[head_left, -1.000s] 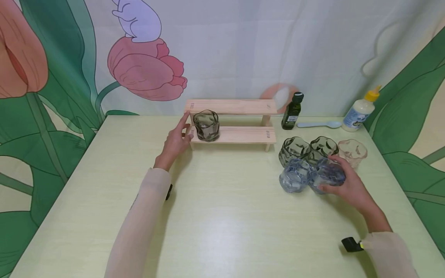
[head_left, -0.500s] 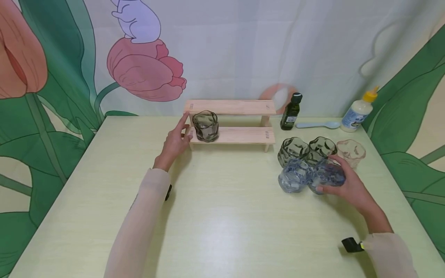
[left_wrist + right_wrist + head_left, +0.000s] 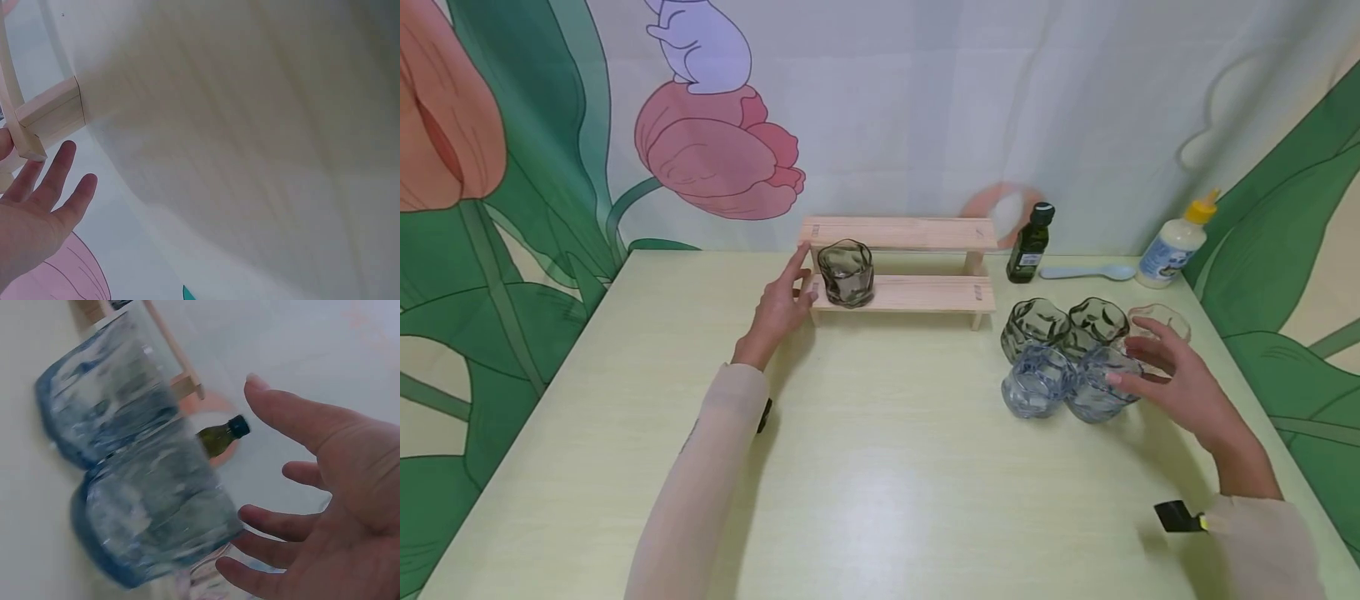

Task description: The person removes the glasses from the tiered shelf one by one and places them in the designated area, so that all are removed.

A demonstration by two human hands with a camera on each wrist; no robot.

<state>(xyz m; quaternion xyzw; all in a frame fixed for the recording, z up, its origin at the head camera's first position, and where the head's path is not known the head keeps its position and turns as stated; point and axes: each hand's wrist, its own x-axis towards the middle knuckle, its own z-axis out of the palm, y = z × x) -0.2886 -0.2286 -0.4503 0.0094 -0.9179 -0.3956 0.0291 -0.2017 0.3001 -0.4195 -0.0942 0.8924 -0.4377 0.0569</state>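
Note:
My left hand (image 3: 777, 310) touches the left end of a small two-step wooden rack (image 3: 925, 293); in the left wrist view its fingers (image 3: 59, 169) are spread by the rack's end. A smoky grey glass (image 3: 847, 275) stands on the lower step beside that hand. My right hand (image 3: 1183, 379) is just right of the nearer blue glass (image 3: 1101, 387), fingers apart, holding nothing. Another blue glass (image 3: 1036, 383) stands against it on the left. Behind them are two grey-green glasses (image 3: 1033, 327) and a pale pink glass (image 3: 1165, 321), partly hidden by the right hand.
A dark green bottle (image 3: 1030, 243) with a black cap stands right of the rack. Beside it lie a pale blue spoon (image 3: 1088, 272) and a white squeeze bottle (image 3: 1172, 246) with a yellow cap, which stands at the back right. A printed curtain (image 3: 880, 108) hangs behind the table (image 3: 865, 467).
My right hand has let go of the nearer blue glass and drawn back to the right, fingers spreading. That glass stays in place. The left hand holds its position at the rack.

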